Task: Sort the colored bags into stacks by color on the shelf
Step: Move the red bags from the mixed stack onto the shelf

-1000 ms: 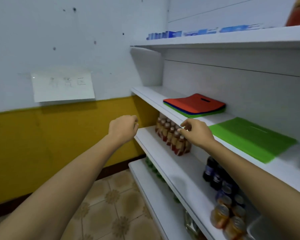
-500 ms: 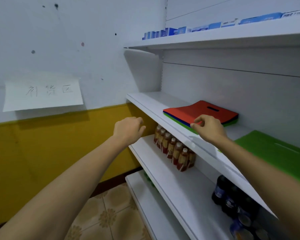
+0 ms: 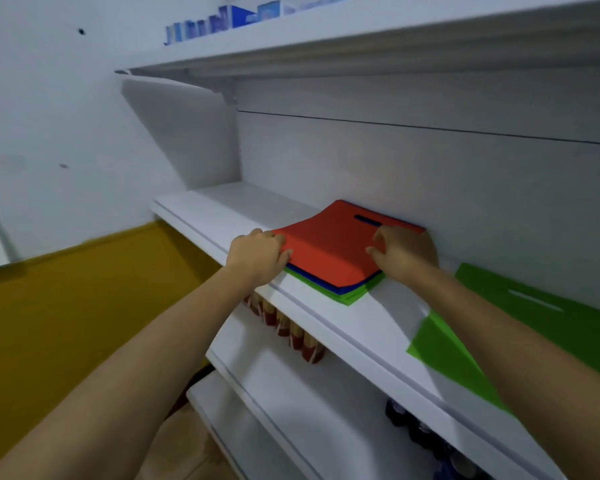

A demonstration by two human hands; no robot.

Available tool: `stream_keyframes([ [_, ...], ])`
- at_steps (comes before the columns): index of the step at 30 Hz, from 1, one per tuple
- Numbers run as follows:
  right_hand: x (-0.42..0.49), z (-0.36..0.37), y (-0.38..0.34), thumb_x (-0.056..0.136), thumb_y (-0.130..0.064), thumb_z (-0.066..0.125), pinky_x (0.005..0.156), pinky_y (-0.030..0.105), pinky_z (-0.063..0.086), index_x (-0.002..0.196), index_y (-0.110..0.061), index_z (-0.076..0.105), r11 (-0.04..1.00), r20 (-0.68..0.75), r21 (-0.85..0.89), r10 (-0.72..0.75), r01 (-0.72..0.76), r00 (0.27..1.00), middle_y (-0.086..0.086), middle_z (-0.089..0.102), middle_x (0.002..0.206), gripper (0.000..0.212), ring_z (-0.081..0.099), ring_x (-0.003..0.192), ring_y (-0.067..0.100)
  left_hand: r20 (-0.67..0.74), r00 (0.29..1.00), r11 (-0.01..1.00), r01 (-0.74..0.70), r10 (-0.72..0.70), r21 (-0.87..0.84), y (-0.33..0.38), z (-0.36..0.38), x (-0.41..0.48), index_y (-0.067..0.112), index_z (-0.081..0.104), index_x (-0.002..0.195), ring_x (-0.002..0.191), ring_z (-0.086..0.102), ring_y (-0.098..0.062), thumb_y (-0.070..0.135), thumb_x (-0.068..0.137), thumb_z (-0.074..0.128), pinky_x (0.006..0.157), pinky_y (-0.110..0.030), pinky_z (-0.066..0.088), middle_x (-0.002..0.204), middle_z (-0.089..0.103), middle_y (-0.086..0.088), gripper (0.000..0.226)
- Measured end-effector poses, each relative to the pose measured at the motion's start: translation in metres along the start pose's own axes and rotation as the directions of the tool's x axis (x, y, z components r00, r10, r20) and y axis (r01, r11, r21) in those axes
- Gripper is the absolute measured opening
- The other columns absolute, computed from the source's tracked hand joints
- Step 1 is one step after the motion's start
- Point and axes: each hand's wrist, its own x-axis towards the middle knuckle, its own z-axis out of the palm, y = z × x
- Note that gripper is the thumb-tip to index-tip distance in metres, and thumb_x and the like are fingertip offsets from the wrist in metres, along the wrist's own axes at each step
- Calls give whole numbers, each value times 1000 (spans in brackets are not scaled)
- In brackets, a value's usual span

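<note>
Left hand (image 3: 257, 254) pinches the red bag (image 3: 329, 247) by its raised left edge, right hand (image 3: 404, 252) curls at the right edge, can't tell if it's gripping. Bag tops the mixed stack (image 3: 343, 295) at the shelf's (image 3: 378, 323) back edge.

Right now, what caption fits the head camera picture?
Left hand and right hand hold red bag atop blue bag and green bags on the shelf.

You have bright, even light from above. Soft shadows lie on the shelf (image 3: 361, 323). Straight edges bow; lower corners blur.
</note>
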Motion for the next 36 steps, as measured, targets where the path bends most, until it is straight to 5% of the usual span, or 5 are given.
stream_keyframes([
  [11,7,40,19,89,-54,56,77,31,44,81,-23,56,824,44,209,530,-526,847,0,67,95,32,62,95,23,-25,986,898,-159,163,-411,-17,71,125,20,66,117,107,58,-29,32,95,47,83,-39,51,115,67,-8,31],
  [16,9,44,1,81,-71,52,68,29,40,69,-21,49,737,127,169,642,-655,756,0,62,83,51,61,85,24,-20,941,837,-310,338,-451,-20,91,155,22,64,122,113,56,-28,37,95,51,91,-36,47,123,64,-7,33],
  [20,8,48,-7,77,-59,68,61,31,38,72,-20,48,657,111,281,702,-700,703,-1,59,77,43,57,75,20,-87,907,756,-393,412,-524,-14,93,164,27,64,119,111,57,-25,40,95,51,89,-33,47,121,65,-3,30],
  [29,18,42,-21,87,-17,69,68,28,46,96,-6,67,576,-113,563,764,-592,635,9,65,90,14,59,79,22,-45,903,669,-350,428,-656,-24,112,179,21,51,132,116,52,-25,41,92,55,89,-37,48,128,59,-6,45],
  [36,14,21,-40,88,-5,65,64,24,55,83,-11,65,381,-130,856,812,-349,569,1,67,76,8,63,61,10,-11,916,546,-250,402,-799,-16,102,188,14,39,142,119,55,-28,39,95,52,94,-36,45,134,56,-10,55],
])
